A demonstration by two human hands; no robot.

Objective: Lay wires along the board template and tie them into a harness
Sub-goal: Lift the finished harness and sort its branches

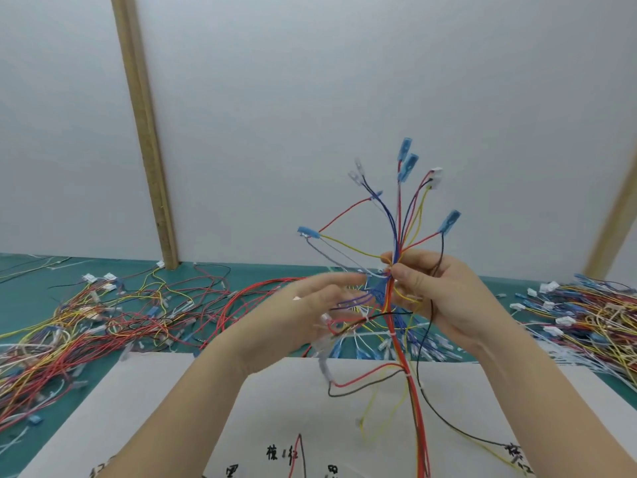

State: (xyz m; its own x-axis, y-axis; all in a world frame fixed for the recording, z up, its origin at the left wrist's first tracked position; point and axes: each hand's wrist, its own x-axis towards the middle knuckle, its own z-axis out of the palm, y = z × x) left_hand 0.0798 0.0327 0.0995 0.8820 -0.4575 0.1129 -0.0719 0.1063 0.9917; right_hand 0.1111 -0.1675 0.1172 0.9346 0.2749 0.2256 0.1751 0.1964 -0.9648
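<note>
My right hand (437, 288) grips a wire harness bundle (396, 305) upright above the white board template (155, 408). Red, yellow, blue and black wires fan out above the fist and end in blue terminal sleeves (406, 160) and a white connector (436, 175). The bundle's red trunk (417, 419) hangs down over the template, with white ties along it. My left hand (320, 305) is blurred, fingers stretched toward the bundle just left of my right thumb, touching loose blue and red strands; whether it pinches any is unclear.
A large tangle of loose wires (86, 322) covers the green mat (38, 436) at left. Another wire heap with white connectors (586, 315) lies at right. Handwritten black labels (281, 455) mark the template's near edge. A wooden post (144, 132) stands against the white wall.
</note>
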